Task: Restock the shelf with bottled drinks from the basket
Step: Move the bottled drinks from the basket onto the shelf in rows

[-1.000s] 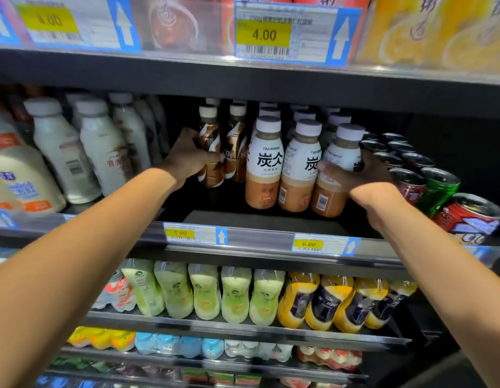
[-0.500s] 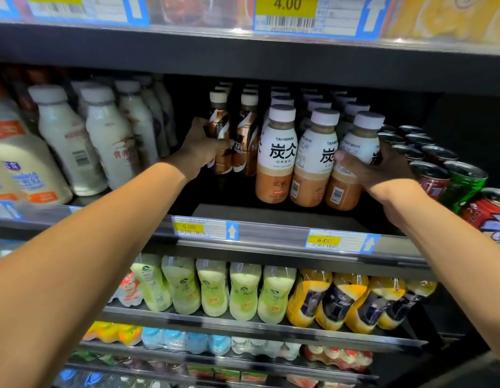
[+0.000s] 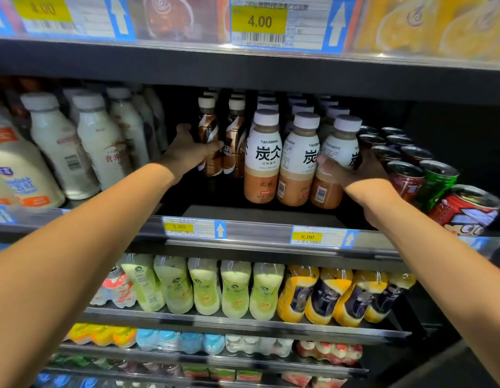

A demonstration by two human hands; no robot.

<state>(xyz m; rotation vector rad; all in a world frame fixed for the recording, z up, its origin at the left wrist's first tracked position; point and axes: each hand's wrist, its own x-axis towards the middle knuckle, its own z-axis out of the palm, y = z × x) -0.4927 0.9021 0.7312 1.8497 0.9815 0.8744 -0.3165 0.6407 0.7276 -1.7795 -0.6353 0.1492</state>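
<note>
On the middle shelf [image 3: 257, 214], clamping left grip [image 3: 191, 154] round brown coffee bottle [image 3: 208, 130], right grip [image 3: 355, 172] round rightmost latte bottle [image 3: 340, 144]; square both into rows, upright, labels out.

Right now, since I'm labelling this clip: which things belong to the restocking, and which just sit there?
In the job: left hand gripping a brown coffee bottle; right hand gripping the rightmost Tanbing latte bottle; the middle shelf.
Just there: drink cans; white milk bottles; green-label bottles below; price tags.
</note>
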